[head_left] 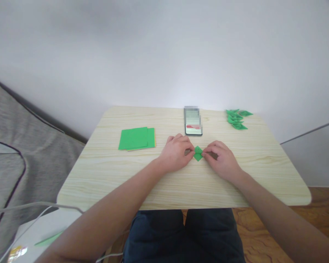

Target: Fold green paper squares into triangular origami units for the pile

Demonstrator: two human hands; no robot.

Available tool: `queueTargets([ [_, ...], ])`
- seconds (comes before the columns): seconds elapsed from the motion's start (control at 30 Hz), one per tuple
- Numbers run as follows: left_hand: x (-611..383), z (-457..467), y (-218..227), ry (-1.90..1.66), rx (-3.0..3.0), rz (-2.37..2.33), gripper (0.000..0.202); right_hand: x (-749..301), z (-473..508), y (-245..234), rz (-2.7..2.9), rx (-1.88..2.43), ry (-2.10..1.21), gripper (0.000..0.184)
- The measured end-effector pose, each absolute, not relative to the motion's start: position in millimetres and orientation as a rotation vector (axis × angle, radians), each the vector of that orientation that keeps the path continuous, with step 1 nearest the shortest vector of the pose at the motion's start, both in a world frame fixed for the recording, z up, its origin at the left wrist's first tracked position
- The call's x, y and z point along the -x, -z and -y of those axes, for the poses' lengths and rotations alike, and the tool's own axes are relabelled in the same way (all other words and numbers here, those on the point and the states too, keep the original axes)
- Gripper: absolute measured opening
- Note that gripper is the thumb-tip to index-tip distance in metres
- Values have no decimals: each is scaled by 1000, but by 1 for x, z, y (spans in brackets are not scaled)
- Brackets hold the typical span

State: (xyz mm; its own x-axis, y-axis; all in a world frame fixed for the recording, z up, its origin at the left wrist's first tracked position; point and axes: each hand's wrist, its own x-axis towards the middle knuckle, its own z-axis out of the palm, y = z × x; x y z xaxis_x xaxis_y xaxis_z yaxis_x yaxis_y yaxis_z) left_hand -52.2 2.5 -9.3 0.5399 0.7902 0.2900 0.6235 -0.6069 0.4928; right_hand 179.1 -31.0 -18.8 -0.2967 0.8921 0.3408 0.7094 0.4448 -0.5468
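Observation:
A small piece of folded green paper, roughly diamond-shaped with a crease across its middle, is held just above or on the table between my two hands. My left hand pinches its left corner between thumb and fingertips. On the opposite corner, my right hand is closed in a similar pinch. Beyond the hands lies a phone with its screen lit and partly blurred out. To the left rests a stack of green paper sheets, a yellow edge showing beneath.
Several folded green paper pieces sit in a cluster at the table's back right. The pale wooden table meets a white wall behind. A grey fabric surface is at the left, with a cable near the table's front left corner.

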Motion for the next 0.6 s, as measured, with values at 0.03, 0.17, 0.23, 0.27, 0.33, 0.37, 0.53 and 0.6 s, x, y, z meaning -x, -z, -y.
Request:
queueTargets([
  [0.03,52,-2,9,-693,-2432,-1190,12,-178,31,18,2070,1369,-408,7],
  [0.17,50,-1,8,-625,-2404,-1257,12,-175,32,19,2009,1482,-409,9],
  [0.23,49,0,8,-603,-2406,-1275,13,-173,33,19,1989,1537,-380,12],
  [0.27,48,1,8,-596,-2408,-1286,14,-172,33,19,1983,1568,-366,14],
  [0.33,47,2,9,-593,-2410,-1316,15,-170,33,19,1974,1635,-342,15],
  [0.37,46,2,10,-594,-2410,-1332,15,-168,33,18,1974,1669,-329,16],
  [0.53,41,4,12,-597,-2416,-1388,18,-160,32,17,1977,1826,-261,19],
  [0.6,40,5,12,-591,-2421,-1410,20,-158,33,17,1978,1858,-233,20],
])
